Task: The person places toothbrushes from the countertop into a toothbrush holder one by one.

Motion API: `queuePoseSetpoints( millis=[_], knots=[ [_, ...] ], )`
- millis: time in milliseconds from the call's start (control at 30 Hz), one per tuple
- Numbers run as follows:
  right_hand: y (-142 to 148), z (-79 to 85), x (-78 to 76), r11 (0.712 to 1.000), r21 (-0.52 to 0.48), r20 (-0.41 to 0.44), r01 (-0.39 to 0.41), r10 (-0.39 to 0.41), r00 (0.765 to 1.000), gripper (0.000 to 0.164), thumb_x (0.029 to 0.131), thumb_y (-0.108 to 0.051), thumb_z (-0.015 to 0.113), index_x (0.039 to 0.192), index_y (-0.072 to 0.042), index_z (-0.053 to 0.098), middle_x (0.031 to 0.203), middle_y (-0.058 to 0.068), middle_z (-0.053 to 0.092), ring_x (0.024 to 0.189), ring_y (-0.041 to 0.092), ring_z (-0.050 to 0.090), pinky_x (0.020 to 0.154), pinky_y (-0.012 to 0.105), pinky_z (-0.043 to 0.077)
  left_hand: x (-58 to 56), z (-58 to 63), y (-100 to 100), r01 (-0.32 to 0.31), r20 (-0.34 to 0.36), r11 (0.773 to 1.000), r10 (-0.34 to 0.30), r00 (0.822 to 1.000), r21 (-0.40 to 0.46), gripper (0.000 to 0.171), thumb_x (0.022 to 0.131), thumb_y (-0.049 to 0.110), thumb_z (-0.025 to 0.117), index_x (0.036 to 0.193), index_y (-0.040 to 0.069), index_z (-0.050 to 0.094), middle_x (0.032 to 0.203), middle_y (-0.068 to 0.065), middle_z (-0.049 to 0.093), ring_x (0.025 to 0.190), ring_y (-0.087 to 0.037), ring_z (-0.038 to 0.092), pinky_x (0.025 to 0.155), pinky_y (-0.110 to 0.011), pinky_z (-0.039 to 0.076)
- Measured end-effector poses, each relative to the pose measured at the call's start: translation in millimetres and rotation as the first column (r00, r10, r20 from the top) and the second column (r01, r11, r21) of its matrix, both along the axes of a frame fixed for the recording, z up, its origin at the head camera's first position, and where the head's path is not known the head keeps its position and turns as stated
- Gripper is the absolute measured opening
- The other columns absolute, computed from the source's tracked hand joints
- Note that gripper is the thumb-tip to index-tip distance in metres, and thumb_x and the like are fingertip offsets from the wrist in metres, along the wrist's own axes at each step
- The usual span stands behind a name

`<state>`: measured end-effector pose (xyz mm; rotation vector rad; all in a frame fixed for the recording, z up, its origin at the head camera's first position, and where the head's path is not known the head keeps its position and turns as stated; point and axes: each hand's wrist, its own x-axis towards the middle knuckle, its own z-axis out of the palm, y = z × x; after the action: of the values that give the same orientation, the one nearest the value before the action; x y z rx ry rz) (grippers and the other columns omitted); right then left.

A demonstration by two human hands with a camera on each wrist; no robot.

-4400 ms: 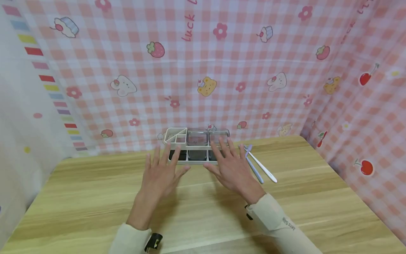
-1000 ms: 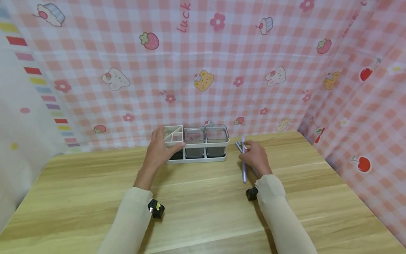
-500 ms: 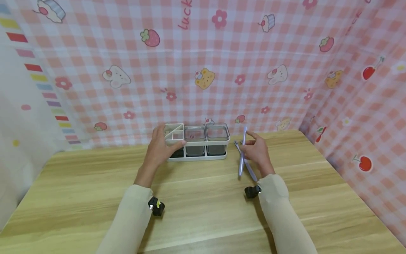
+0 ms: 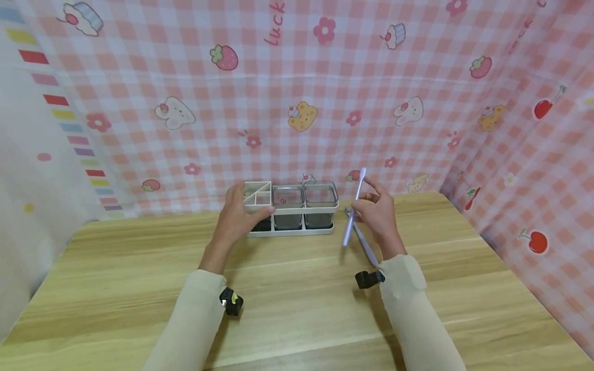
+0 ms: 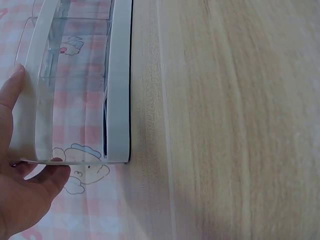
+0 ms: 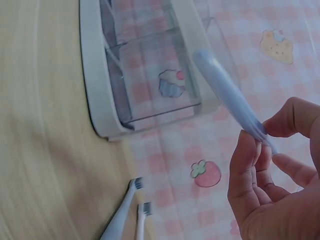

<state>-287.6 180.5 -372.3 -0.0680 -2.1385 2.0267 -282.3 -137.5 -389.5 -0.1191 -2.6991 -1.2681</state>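
Observation:
My left hand [image 4: 236, 219] grips the left end of a white toothbrush holder [image 4: 292, 232], its thumb along the front upper rail and its fingers around the end. A divided insert [image 4: 263, 198] sits at the holder's left, beside two clear cups [image 4: 320, 195]. To the right, my right hand [image 4: 379, 214] pinches a lavender toothbrush [image 4: 348, 229] between thumb and fingertips, raised off the table and tilted. In the right wrist view its smooth handle [image 6: 227, 92] points toward the holder. Under it, a purple toothbrush [image 4: 366, 249] and a paler toothbrush [image 6: 141, 222] lie on the table.
The wooden table [image 4: 287, 319] stretches in front of the holder. Pink checked cloth [image 4: 274, 139] hangs right behind the holder and along the right side. A white cloth [image 4: 37, 190] hangs at the left.
Both hands were spread flat before the holder; the left then took its left end and stays there. The right has picked up the lavender toothbrush and, over the last second, lifted it.

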Motion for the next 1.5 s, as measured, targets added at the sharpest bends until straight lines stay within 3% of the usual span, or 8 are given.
queuePoseSetpoints(
  millis=[267, 600, 833, 1033, 1300, 1500],
  knots=[
    [-5.1, 8.3, 3.1, 1.0, -0.029, -0.008, -0.003, 0.003, 1.0, 0.075, 0.084, 0.012, 0.057, 0.153, -0.015, 0.044, 0.101, 0.01, 0.054, 0.066, 0.007, 0.061, 0.059, 0.026, 0.057, 0.4, -2.2, -0.6, 0.008, -0.01, 1.0, -0.008, 1.0, 0.004, 0.108, 0.086, 0.053, 0.077, 0.161, 0.006, 0.015, 0.164, -0.018, 0.018, 0.143, -0.04, 0.034, 0.114, -0.058, 0.031],
    [-16.1, 15.2, 2.4, 0.999, -0.042, -0.048, -0.012, 0.01, 0.999, 0.076, 0.083, 0.01, 0.057, 0.153, -0.016, 0.043, 0.105, 0.009, 0.055, 0.07, 0.01, 0.06, 0.064, 0.03, 0.059, 0.7, 0.1, -1.8, 0.009, -0.023, 1.0, -0.009, 1.0, 0.024, 0.107, 0.086, 0.05, 0.079, 0.161, 0.007, 0.016, 0.161, -0.018, 0.023, 0.133, -0.039, 0.042, 0.11, -0.059, 0.035],
    [-27.9, 18.6, 5.0, 1.0, -0.023, -0.089, -0.02, 0.018, 0.996, 0.075, 0.084, 0.011, 0.057, 0.152, -0.013, 0.04, 0.107, 0.012, 0.052, 0.075, 0.009, 0.058, 0.06, 0.029, 0.058, 2.7, -2.1, -0.9, 0.011, -0.019, 0.999, -0.01, 1.0, 0.04, 0.105, 0.086, 0.05, 0.079, 0.16, 0.008, 0.018, 0.156, -0.018, 0.029, 0.126, -0.037, 0.045, 0.107, -0.058, 0.039],
    [-34.9, 21.5, 3.5, 0.999, -0.049, -0.112, -0.016, 0.01, 0.994, 0.074, 0.085, 0.013, 0.06, 0.153, -0.011, 0.039, 0.108, 0.012, 0.05, 0.076, 0.009, 0.059, 0.058, 0.026, 0.056, 1.5, -1.7, -0.9, 0.016, -0.037, 0.999, -0.015, 0.999, 0.035, 0.106, 0.085, 0.051, 0.079, 0.16, 0.006, 0.019, 0.16, -0.018, 0.025, 0.133, -0.037, 0.042, 0.111, -0.058, 0.036],
    [-43.5, 25.4, 1.6, 0.993, -0.115, -0.155, -0.022, 0.004, 0.988, 0.076, 0.083, 0.018, 0.057, 0.152, -0.01, 0.038, 0.101, 0.008, 0.047, 0.068, 0.009, 0.059, 0.057, 0.025, 0.056, 1.0, -2.5, -0.5, 0.011, -0.034, 1.0, -0.01, 0.999, 0.027, 0.105, 0.085, 0.049, 0.08, 0.159, 0.005, 0.02, 0.159, -0.018, 0.027, 0.128, -0.036, 0.044, 0.111, -0.056, 0.036],
    [-48.0, 31.8, 1.3, 0.994, -0.106, -0.191, -0.019, -0.001, 0.982, 0.076, 0.082, 0.017, 0.055, 0.151, -0.009, 0.037, 0.104, 0.012, 0.046, 0.073, 0.017, 0.061, 0.058, 0.026, 0.057, 0.9, -0.9, -0.1, 0.01, -0.024, 1.0, -0.01, 1.0, 0.024, 0.107, 0.086, 0.05, 0.079, 0.16, 0.005, 0.018, 0.161, -0.017, 0.023, 0.135, -0.037, 0.041, 0.113, -0.056, 0.034]
  ],
)
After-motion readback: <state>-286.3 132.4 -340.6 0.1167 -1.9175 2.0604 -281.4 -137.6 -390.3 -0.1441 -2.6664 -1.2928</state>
